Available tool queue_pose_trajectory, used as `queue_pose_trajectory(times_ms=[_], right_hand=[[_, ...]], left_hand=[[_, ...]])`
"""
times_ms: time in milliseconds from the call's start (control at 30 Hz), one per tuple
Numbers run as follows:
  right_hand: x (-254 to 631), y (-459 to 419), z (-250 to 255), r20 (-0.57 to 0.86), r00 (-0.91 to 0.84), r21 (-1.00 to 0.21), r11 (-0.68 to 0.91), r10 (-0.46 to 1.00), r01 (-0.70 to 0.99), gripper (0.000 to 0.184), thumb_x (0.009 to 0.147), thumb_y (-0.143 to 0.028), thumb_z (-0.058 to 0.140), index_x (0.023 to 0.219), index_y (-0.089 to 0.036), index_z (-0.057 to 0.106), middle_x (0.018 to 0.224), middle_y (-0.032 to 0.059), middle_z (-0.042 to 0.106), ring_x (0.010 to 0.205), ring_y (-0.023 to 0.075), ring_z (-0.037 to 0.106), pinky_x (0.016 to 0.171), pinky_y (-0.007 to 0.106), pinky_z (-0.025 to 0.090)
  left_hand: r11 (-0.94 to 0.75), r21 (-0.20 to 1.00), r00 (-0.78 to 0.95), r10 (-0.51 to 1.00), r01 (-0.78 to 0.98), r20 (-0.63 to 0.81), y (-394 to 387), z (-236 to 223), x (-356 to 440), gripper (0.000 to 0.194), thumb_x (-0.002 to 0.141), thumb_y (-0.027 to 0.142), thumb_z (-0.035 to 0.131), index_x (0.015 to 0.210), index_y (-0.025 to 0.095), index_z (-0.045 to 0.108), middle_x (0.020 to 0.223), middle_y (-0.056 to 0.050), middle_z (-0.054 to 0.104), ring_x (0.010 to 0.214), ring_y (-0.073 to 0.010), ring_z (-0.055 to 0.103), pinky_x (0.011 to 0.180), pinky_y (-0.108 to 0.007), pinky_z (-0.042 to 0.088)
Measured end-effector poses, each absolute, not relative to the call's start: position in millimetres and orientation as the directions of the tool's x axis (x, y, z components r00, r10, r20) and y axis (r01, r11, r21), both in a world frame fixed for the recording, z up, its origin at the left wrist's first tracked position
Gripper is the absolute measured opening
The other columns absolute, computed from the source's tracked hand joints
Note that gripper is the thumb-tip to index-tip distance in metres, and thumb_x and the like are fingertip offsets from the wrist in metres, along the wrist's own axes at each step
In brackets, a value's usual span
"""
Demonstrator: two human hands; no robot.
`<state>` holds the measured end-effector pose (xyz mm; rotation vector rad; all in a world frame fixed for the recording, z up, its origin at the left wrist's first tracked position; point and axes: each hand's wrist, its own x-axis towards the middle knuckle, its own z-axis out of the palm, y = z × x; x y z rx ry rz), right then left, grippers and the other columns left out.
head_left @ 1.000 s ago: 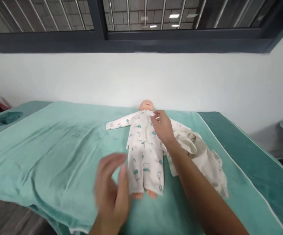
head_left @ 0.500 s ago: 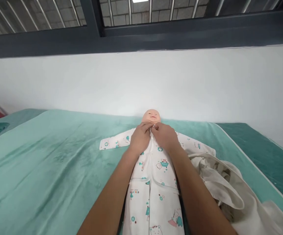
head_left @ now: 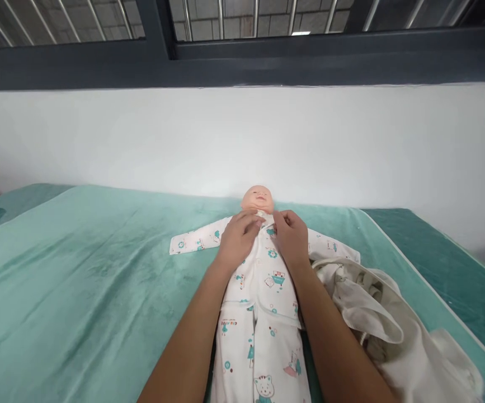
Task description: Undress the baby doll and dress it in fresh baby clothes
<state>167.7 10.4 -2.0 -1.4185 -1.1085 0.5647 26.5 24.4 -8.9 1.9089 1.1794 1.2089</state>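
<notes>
Shifted slightly toward three o'clock, the right hand [head_left: 291,235] pinches the shirt [head_left: 263,274]. Left hand [head_left: 240,238] curls narrow at its neckline, grip hard to tell; the doll [head_left: 258,198] lies on the blanket [head_left: 99,268], head toward twelve.

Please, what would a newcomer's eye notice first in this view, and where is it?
Probably the doll in white printed clothes, lying face up near the middle of the green cover, with the left hand and right hand near its neck. Next, the crumpled cream cloth at the picture's right.
</notes>
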Motion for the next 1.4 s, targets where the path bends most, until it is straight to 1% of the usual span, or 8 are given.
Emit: queue_pose_trajectory(times_ms=[100, 267, 400, 600, 767, 967, 1200, 1400], right_hand=[[166.1, -9.2, -5.8, 0.261, 0.494, -0.954, 0.141, 0.83, 0.266, 0.024, 0.086, -0.039, 0.059, 0.07, -0.022, 0.055, 0.065, -0.0044, 0.054, 0.064, 0.0141, 0.048, 0.066, 0.026, 0.039], [162.9, -31.3, -7.2, 0.339, 0.42, -0.914, 0.191, 0.842, 0.357, 0.02, 0.088, -0.042, 0.061, 0.083, -0.023, 0.057, 0.07, -0.0043, 0.056, 0.065, 0.0144, 0.051, 0.065, 0.026, 0.04], [154.3, -37.5, 2.2, 0.397, 0.121, -0.686, 0.207, 0.91, 0.698, 0.026, 0.087, -0.043, 0.065, 0.077, -0.022, 0.053, 0.078, -0.0016, 0.058, 0.069, 0.0155, 0.052, 0.065, 0.028, 0.037], [138.7, -38.8, 15.6, 0.297, 0.071, -0.393, 0.055, 0.952, 0.918, 0.025, 0.096, -0.034, 0.056, 0.076, -0.022, 0.047, 0.085, 0.0028, 0.059, 0.07, 0.0174, 0.051, 0.06, 0.031, 0.027], [155.6, -38.8, 15.9, 0.287, -0.034, -0.566, 0.198, 0.957, 0.8, 0.025, 0.097, -0.03, 0.054, 0.073, -0.022, 0.048, 0.077, 0.0001, 0.057, 0.068, 0.0161, 0.049, 0.063, 0.03, 0.032], [175.9, -32.4, 1.7, 0.18, -0.013, -0.931, 0.175, 0.984, 0.32, 0.024, 0.091, -0.041, 0.058, 0.078, -0.021, 0.056, 0.066, -0.0044, 0.047, 0.06, 0.013, 0.041, 0.059, 0.027, 0.033], [169.8, -23.8, -10.0, 0.209, 0.125, -0.969, 0.187, 0.97, 0.164, 0.026, 0.084, -0.044, 0.065, 0.08, -0.019, 0.06, 0.066, -0.0047, 0.046, 0.062, 0.0118, 0.038, 0.059, 0.026, 0.03], [171.3, -20.5, -10.8, 0.297, 0.051, -0.948, 0.288, 0.954, 0.133, 0.022, 0.086, -0.04, 0.063, 0.081, -0.019, 0.06, 0.068, -0.0032, 0.05, 0.066, 0.0127, 0.041, 0.063, 0.026, 0.034]], left_hand=[[-0.434, 0.849, 0.226, 0.898, 0.302, 0.378, 13.7, -10.0, 19.6, 0.018, 0.095, 0.028, 0.056, 0.092, 0.027, 0.074, 0.138, -0.001, 0.064, 0.134, -0.0216, 0.053, 0.118, -0.041, 0.037], [-0.398, 0.901, 0.233, 0.906, 0.175, 0.355, -4.5, -14.4, 6.2, 0.018, 0.095, 0.029, 0.058, 0.104, 0.027, 0.073, 0.144, -0.002, 0.059, 0.14, -0.0199, 0.047, 0.119, -0.039, 0.036], [-0.367, 0.917, 0.239, 0.915, 0.155, 0.326, -8.9, -15.0, 2.9, 0.027, 0.094, 0.02, 0.051, 0.104, 0.028, 0.075, 0.144, -0.001, 0.059, 0.14, -0.0191, 0.047, 0.119, -0.036, 0.037], [-0.405, 0.899, 0.216, 0.904, 0.167, 0.368, -8.4, -15.1, 4.5, 0.034, 0.094, 0.017, 0.046, 0.105, 0.027, 0.076, 0.142, -0.001, 0.061, 0.138, -0.0188, 0.048, 0.12, -0.038, 0.037], [-0.428, 0.877, 0.226, 0.896, 0.218, 0.382, -9.1, -13.8, 4.4, 0.033, 0.095, 0.017, 0.045, 0.105, 0.026, 0.075, 0.141, -0.002, 0.062, 0.137, -0.0187, 0.049, 0.12, -0.04, 0.036], [-0.508, 0.819, 0.246, 0.858, 0.268, 0.452, -8.9, -16.2, 5.7, 0.032, 0.099, 0.021, 0.043, 0.112, 0.026, 0.071, 0.141, -0.003, 0.061, 0.137, -0.0175, 0.048, 0.121, -0.039, 0.034], [-0.534, 0.756, 0.307, 0.843, 0.378, 0.442, -10.5, -13.8, 6.3, 0.033, 0.103, 0.028, 0.041, 0.124, 0.027, 0.066, 0.146, -0.003, 0.057, 0.142, -0.0184, 0.043, 0.122, -0.041, 0.031], [-0.501, 0.736, 0.326, 0.863, 0.455, 0.386, -13.0, -8.2, 9.8, 0.03, 0.096, 0.039, 0.059, 0.123, 0.029, 0.065, 0.15, -0.003, 0.052, 0.145, -0.0232, 0.038, 0.122, -0.047, 0.032]])
